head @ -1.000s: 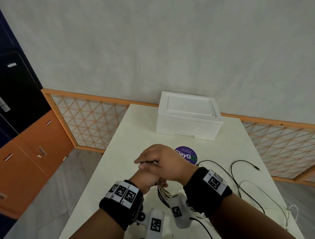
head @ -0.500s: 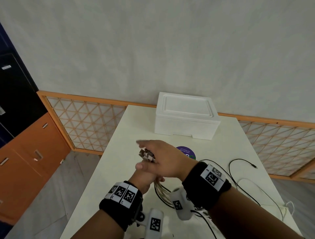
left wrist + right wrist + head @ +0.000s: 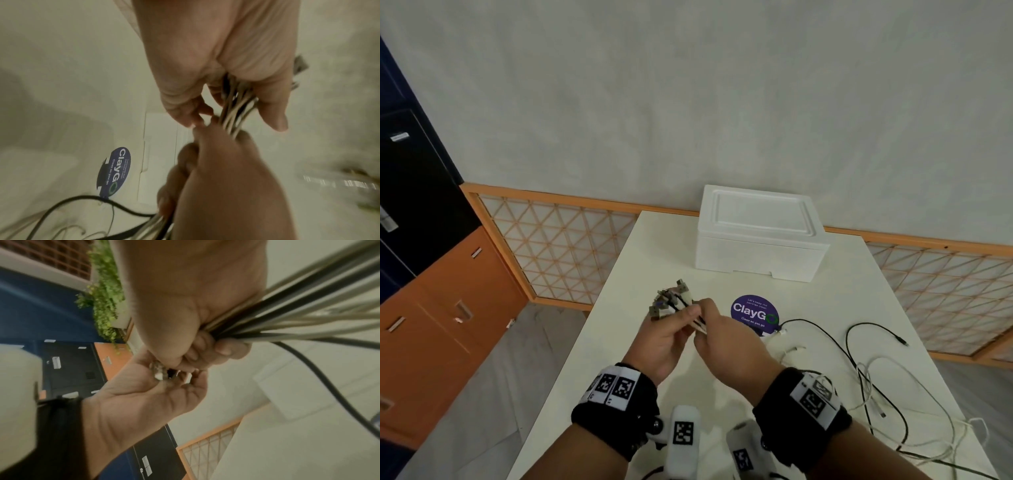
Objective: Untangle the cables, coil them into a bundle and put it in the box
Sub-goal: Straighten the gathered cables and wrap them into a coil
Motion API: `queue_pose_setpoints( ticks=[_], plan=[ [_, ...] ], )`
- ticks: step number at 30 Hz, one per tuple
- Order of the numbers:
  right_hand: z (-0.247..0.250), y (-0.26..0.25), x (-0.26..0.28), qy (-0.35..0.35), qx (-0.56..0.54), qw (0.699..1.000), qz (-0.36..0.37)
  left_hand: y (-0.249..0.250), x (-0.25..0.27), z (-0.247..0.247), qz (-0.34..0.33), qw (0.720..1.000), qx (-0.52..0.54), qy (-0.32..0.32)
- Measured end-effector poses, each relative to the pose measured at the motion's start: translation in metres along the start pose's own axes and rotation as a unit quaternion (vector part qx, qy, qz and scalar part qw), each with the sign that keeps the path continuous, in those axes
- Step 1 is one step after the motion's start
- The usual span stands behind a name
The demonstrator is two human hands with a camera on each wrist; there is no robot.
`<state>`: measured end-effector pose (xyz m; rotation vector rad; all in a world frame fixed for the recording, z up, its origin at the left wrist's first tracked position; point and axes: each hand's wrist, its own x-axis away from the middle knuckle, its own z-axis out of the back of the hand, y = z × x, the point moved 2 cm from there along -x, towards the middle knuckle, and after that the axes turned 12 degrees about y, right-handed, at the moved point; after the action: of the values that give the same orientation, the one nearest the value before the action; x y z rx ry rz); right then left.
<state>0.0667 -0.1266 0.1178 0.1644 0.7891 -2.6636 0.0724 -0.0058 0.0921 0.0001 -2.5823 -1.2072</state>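
Observation:
Over the middle of the table my left hand [image 3: 674,331] and right hand [image 3: 709,327] both grip one bunch of black and white cables [image 3: 236,112]. The cluster of plug ends [image 3: 670,302] sticks out past my left fingers. In the left wrist view my left fingers [image 3: 271,112] curl round the strands. In the right wrist view my right hand [image 3: 207,345] clamps the bunch of cables [image 3: 298,318] just behind them. Loose cable lengths [image 3: 859,363] trail from my right hand over the table's right side. The white foam box [image 3: 760,236] stands at the far edge with its lid on.
A round purple sticker [image 3: 755,313] lies on the white table [image 3: 619,308] between my hands and the box. Orange lattice panels [image 3: 558,246] run behind the table. Orange and dark cabinets [image 3: 441,291] stand on the left beyond the table edge.
My right hand lay over the left one; it has slid to the right along the cables. Both hands rose and moved forward, and the plug ends now show past my left fingers.

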Motion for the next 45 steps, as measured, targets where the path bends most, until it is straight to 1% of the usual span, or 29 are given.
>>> queue_pose_setpoints(
  ticks=[2, 4, 6, 9, 12, 15, 20, 22, 26, 28, 32, 33, 35, 36, 37, 39, 41, 45],
  plan=[
    [0.004, -0.002, 0.001, 0.01, 0.085, 0.996, 0.03, 0.005, -0.002, 0.009, 0.002, 0.999, 0.035, 0.001],
    [0.003, -0.003, 0.002, -0.003, 0.151, 0.987, 0.055, 0.009, -0.004, 0.015, 0.004, 0.999, 0.039, -0.007],
    [0.0, -0.003, 0.002, -0.015, 0.197, 0.978, 0.066, 0.014, -0.001, 0.013, 0.001, 1.0, 0.017, -0.019],
    [0.0, -0.004, 0.0, -0.024, 0.229, 0.971, 0.069, 0.018, 0.0, 0.008, -0.025, 0.999, -0.032, 0.016],
    [0.0, -0.007, -0.002, -0.021, 0.205, 0.976, 0.066, 0.015, 0.0, 0.005, -0.044, 0.996, -0.06, 0.042],
    [-0.002, -0.01, -0.006, -0.017, 0.136, 0.99, 0.034, 0.01, 0.002, 0.002, -0.05, 0.995, -0.066, 0.06],
    [-0.002, -0.011, -0.008, -0.01, 0.112, 0.994, 0.001, 0.004, 0.007, -0.004, -0.073, 0.99, -0.105, 0.056],
    [0.001, -0.012, -0.007, -0.001, 0.114, 0.993, -0.009, 0.003, 0.009, -0.004, -0.1, 0.982, -0.144, 0.065],
    [0.004, -0.014, -0.007, 0.007, 0.133, 0.991, -0.017, 0.003, 0.013, -0.006, -0.17, 0.958, -0.216, 0.084],
    [0.003, -0.015, -0.008, 0.012, 0.135, 0.991, -0.009, 0.003, 0.015, -0.009, -0.183, 0.951, -0.235, 0.078],
    [0.005, -0.013, -0.011, 0.026, 0.139, 0.99, 0.002, 0.003, 0.018, -0.012, -0.176, 0.951, -0.249, 0.052],
    [0.006, -0.014, -0.011, 0.03, 0.137, 0.99, 0.002, 0.005, 0.018, -0.013, -0.165, 0.958, -0.231, 0.045],
    [0.008, -0.015, -0.01, 0.037, 0.132, 0.991, 0.001, 0.011, 0.016, -0.014, -0.107, 0.983, -0.14, 0.052],
    [0.009, -0.016, -0.009, 0.038, 0.131, 0.991, 0.001, 0.013, 0.014, -0.015, -0.085, 0.989, -0.1, 0.062],
    [0.009, -0.016, -0.008, 0.038, 0.133, 0.99, 0.002, 0.015, 0.013, -0.016, -0.08, 0.991, -0.083, 0.074],
    [0.008, -0.018, -0.008, 0.037, 0.135, 0.99, 0.002, 0.014, 0.012, -0.017, -0.095, 0.985, -0.11, 0.094],
    [0.008, -0.017, -0.009, 0.034, 0.126, 0.991, -0.004, 0.01, 0.012, -0.018, -0.1, 0.98, -0.144, 0.097],
    [0.007, -0.017, -0.009, 0.027, 0.103, 0.994, -0.018, 0.003, 0.013, -0.018, -0.072, 0.975, -0.18, 0.105]
  ],
)
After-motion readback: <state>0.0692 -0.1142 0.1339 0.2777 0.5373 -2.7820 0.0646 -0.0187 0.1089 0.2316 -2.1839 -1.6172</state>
